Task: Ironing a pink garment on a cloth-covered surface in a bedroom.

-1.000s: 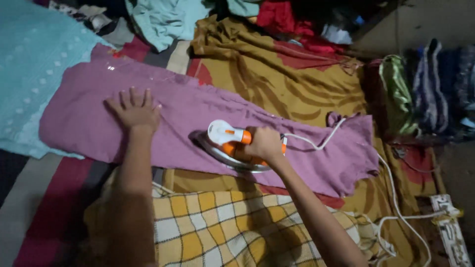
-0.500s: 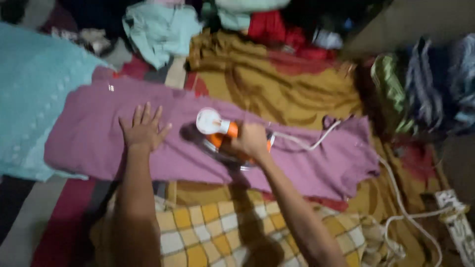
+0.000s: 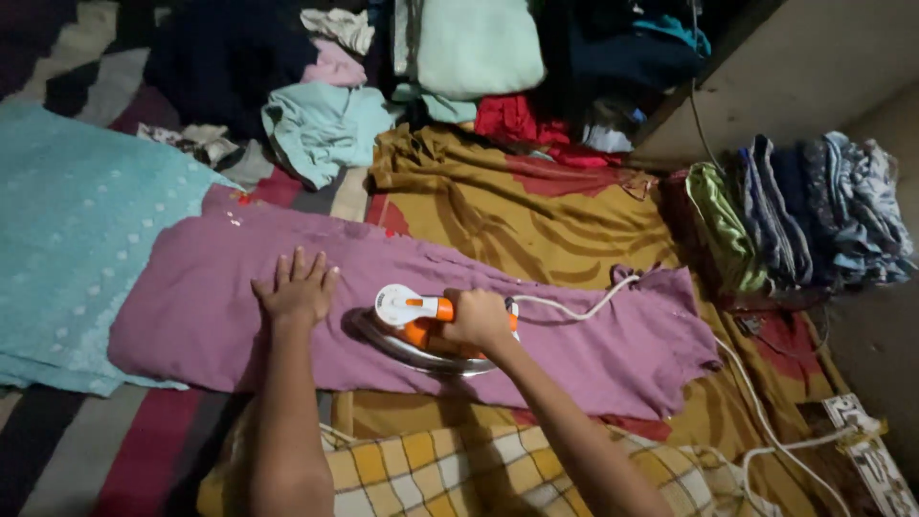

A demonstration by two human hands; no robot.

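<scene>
The right hand (image 3: 476,318) is clamped on the handle of the iron (image 3: 421,328), which sits on the middle of the purple garment (image 3: 584,345). The left hand (image 3: 295,290) lies flat and open on the cloth just beside the iron's tip. By its place, the stretch under and beyond the left hand seems left to press.

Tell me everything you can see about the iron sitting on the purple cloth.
The iron is white and orange with a shiny metal soleplate, lying flat on the purple cloth, its pointed end toward the left hand. The right hand grips its orange handle. A white cord runs from its back across the cloth toward a power strip at the lower right. The left hand presses the cloth flat just beside the tip, not touching the iron.
</scene>
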